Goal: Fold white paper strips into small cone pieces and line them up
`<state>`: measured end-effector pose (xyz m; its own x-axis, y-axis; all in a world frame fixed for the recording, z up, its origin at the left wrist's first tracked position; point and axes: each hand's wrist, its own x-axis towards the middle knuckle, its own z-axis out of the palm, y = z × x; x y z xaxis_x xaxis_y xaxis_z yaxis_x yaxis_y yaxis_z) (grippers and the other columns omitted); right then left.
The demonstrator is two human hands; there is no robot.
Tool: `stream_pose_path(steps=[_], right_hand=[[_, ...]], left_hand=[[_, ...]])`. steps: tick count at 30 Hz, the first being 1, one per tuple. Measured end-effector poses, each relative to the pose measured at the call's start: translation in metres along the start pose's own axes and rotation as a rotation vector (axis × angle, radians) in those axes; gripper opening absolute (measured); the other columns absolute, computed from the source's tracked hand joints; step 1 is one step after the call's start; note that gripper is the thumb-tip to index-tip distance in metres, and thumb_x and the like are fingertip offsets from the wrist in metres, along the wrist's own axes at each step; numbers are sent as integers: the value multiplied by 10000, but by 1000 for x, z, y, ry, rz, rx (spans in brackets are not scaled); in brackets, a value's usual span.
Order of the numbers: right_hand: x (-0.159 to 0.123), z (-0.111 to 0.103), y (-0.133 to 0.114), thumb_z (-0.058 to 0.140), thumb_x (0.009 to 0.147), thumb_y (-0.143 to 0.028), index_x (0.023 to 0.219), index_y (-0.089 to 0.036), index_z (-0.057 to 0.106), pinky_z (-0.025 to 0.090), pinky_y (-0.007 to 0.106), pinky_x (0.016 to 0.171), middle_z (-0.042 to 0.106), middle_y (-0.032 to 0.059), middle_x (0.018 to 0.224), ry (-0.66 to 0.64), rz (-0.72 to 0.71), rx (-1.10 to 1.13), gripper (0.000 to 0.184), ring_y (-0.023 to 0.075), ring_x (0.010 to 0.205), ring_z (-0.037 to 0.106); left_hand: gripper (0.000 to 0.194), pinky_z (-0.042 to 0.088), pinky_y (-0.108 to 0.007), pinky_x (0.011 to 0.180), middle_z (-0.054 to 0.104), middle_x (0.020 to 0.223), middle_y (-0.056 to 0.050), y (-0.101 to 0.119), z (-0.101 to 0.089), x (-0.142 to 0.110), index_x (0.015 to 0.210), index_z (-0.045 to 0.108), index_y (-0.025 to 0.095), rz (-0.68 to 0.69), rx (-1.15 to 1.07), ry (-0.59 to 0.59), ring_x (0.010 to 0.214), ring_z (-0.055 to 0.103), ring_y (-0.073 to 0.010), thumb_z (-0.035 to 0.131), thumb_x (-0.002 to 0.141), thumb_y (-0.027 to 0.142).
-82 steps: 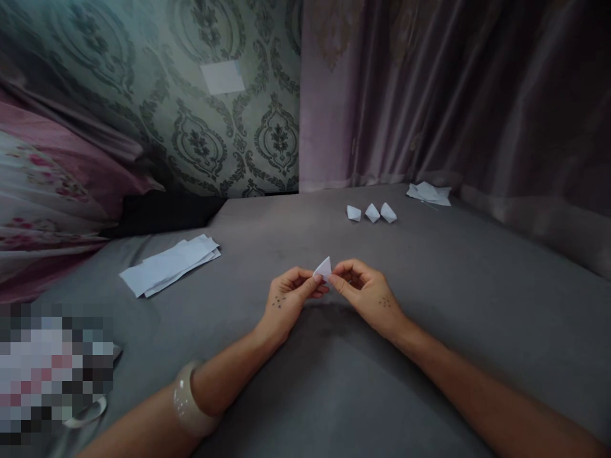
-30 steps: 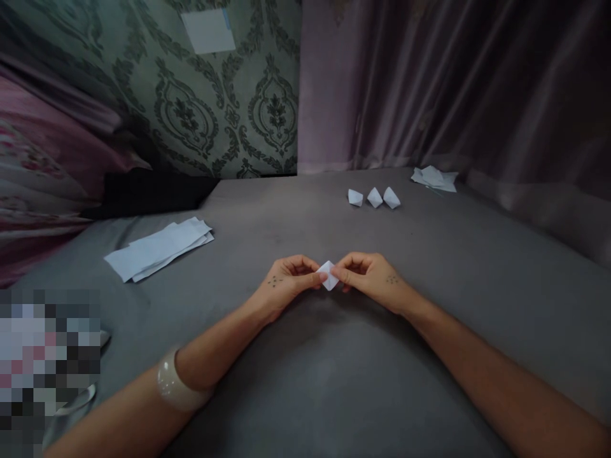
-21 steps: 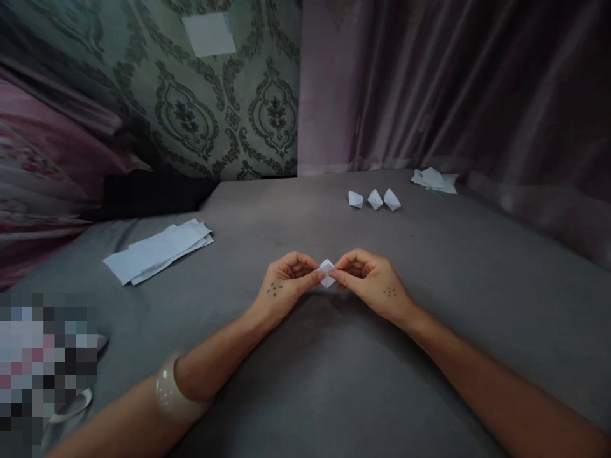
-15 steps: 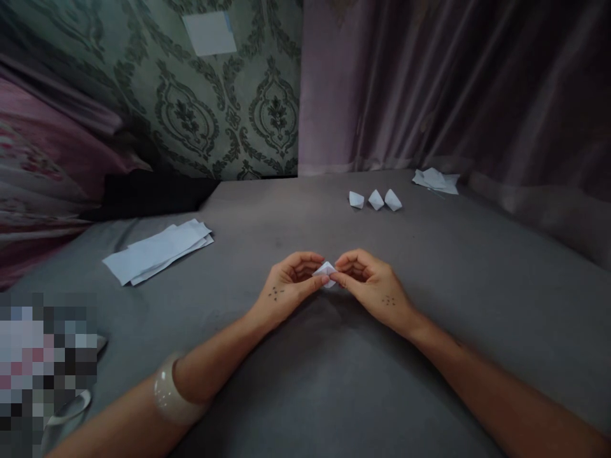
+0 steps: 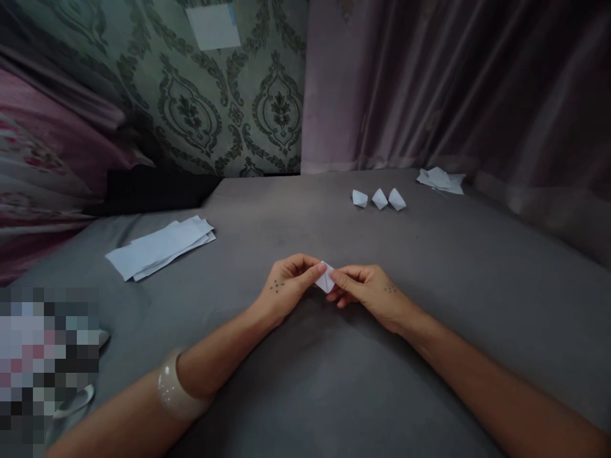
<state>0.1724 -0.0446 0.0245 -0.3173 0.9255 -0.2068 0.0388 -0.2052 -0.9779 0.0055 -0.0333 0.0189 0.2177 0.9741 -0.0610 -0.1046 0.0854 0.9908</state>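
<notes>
A small folded piece of white paper (image 5: 326, 281) is held between my two hands above the grey sheet, one flat diamond-shaped face with a crease toward me. My left hand (image 5: 289, 283) pinches its upper left side, thumb in front and fingers behind. From the other side, my right hand (image 5: 370, 289) grips its right edge between thumb and fingers; its lower fingertips show beneath the thumb. Farther off stand three folded white paper shapes (image 5: 380, 199) in a row.
A stack of white paper strips (image 5: 162, 247) lies to the left. More white paper pieces (image 5: 440, 180) lie at the far right by the curtain (image 5: 391, 83). Dark cloth (image 5: 153, 189) is bunched at the back left. A blurred-out patch (image 5: 42, 362) covers the lower left.
The folded paper has turned from a raised, pointed shape to a flatter diamond face. My left thumb has moved up on it, and my right hand's fingers have shifted lower behind it.
</notes>
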Motion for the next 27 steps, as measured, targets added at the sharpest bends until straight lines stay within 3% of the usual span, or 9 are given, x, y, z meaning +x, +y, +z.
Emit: stream_pose_path(steps=[5,9,13,18,22,27], right_hand=[[3,2,3,694,744,-464,698,-153,685,490,205,525,656,11,630,35,15,50,314,95,564,612],[1,3,3,682,772,-456,746,-138,683,489,170,486,688,43,703,-34,177,207,319,87,568,629],[-1,8,0,674,796,-414,759,-120,679,458,146,423,672,42,644,-87,300,273,296,74,506,602],[2,10,1,684,791,-366,727,-119,680,396,127,375,634,9,562,-53,275,278,255,42,423,522],[4,10,3,686,782,-380,728,-126,682,379,130,370,630,4,564,-24,268,270,260,37,414,506],[1,6,-1,623,794,-519,703,-146,659,356,167,358,596,0,540,-43,237,146,385,58,405,488]], left_hand=[[236,377,-217,568,592,622,3,-2,1,1,730,624,122,17,55,20,568,491,-86,693,752,346],[249,388,-223,596,580,649,4,-4,2,1,731,592,134,44,71,30,613,506,-98,670,768,368],[248,395,-225,605,582,675,2,-5,3,2,750,576,139,50,79,37,629,514,-101,658,776,371],[260,348,-207,538,542,606,28,-4,4,2,789,567,136,-15,45,15,542,467,-74,641,794,386],[311,301,-205,498,537,563,24,-5,4,3,826,571,128,-105,-42,-78,501,455,-67,617,809,436],[313,301,-201,487,503,526,60,-4,4,5,936,548,156,-209,-255,-45,458,439,-57,720,722,306]])
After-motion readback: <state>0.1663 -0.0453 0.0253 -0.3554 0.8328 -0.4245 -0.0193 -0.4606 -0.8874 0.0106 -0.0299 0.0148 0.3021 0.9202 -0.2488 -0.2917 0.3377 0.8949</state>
